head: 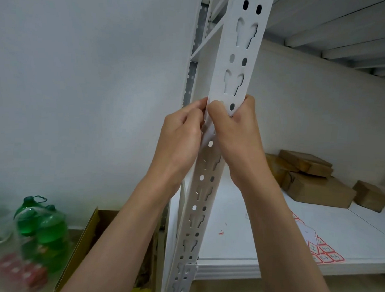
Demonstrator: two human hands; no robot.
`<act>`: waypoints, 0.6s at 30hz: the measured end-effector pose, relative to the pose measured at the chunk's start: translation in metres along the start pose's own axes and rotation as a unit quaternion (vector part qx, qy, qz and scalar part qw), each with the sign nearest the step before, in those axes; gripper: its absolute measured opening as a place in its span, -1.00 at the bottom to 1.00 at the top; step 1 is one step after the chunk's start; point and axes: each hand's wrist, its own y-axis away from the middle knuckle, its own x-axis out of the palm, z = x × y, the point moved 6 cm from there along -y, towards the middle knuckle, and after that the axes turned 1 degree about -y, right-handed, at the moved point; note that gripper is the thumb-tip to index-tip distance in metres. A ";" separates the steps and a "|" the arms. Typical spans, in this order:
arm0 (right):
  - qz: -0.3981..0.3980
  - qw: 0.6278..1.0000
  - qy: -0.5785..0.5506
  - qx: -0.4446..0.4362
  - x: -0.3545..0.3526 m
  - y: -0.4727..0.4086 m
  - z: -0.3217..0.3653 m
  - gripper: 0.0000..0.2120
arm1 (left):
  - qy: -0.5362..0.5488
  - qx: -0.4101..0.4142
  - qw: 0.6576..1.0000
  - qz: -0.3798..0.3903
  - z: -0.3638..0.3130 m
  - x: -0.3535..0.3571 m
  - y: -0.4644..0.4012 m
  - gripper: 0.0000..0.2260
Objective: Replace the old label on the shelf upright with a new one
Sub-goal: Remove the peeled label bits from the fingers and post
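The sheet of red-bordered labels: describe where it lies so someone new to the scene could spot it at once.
Start at the white shelf upright that both hands grip, then drop to the white shelf board on its right. The label sheet lies flat near that board's front edge, partly hidden behind the right forearm. Unlike the brown parcels further back, it is thin, with red-bordered diamond stickers.

To my right, brown cardboard parcels (312, 182) sit on the white shelf board (260, 242). Lower left I see green bottles (43, 226) beside an open cardboard box (85, 247).
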 end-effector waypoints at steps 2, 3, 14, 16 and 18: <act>0.003 1.000 0.002 -0.001 -0.001 -0.001 -0.001 -0.86 | -0.006 -0.001 1.000 -0.005 0.001 -0.001 -0.001 -0.65; 0.002 1.000 0.006 -0.003 -0.002 -0.001 -0.002 -0.86 | -0.009 -0.002 1.000 -0.006 0.002 -0.001 -0.001 -0.65; -0.016 1.000 0.005 0.000 -0.003 0.001 -0.002 -0.83 | -0.007 -0.006 1.000 -0.010 0.004 -0.002 -0.001 -0.65; -0.011 1.000 0.006 0.002 -0.002 0.000 -0.002 -0.83 | -0.006 -0.006 1.000 -0.009 0.003 -0.002 -0.001 -0.65; -0.006 1.000 0.014 0.003 -0.001 -0.001 -0.002 -0.83 | -0.007 -0.007 1.000 -0.010 0.003 -0.002 -0.001 -0.65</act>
